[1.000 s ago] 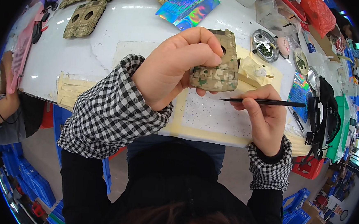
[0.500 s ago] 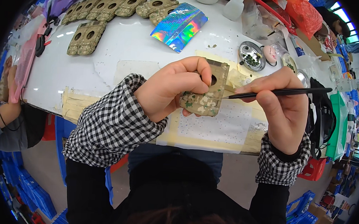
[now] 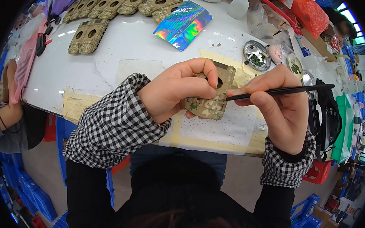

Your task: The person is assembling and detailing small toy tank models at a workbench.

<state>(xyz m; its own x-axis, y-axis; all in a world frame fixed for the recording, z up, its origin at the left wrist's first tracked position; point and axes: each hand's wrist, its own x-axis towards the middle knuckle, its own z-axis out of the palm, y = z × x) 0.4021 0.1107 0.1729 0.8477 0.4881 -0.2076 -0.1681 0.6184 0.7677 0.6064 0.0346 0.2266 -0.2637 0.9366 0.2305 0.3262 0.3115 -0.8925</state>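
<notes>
My left hand (image 3: pixel 180 86) is closed round a tan, pixel-camouflage model tank hull (image 3: pixel 206 107) with a round hole in its top. Its thumb and fingertips lie by the hole and partly cover it. In my right hand (image 3: pixel 281 107) is a slim black tool (image 3: pixel 284 92), held like a pen. The tool's fine tip meets the hull's top face just below the hole; whether it is tweezers or a brush is hard to tell. Under the hull lies a white dotted sheet (image 3: pixel 231 131), taped to the table.
Several similar hulls (image 3: pixel 88 35) stand at the far left. A shiny holographic bag (image 3: pixel 183 25) lies on the white table (image 3: pixel 120 35). Round dishes (image 3: pixel 257 56), one with small dark green bits, stand at the right, near a green tray (image 3: pixel 343 128). Another person's arm (image 3: pixel 10 116) shows at the left.
My right hand has moved slightly left and up, bringing the tool's tip from the hull's right edge onto its top face. My left hand keeps the hull nearly still.
</notes>
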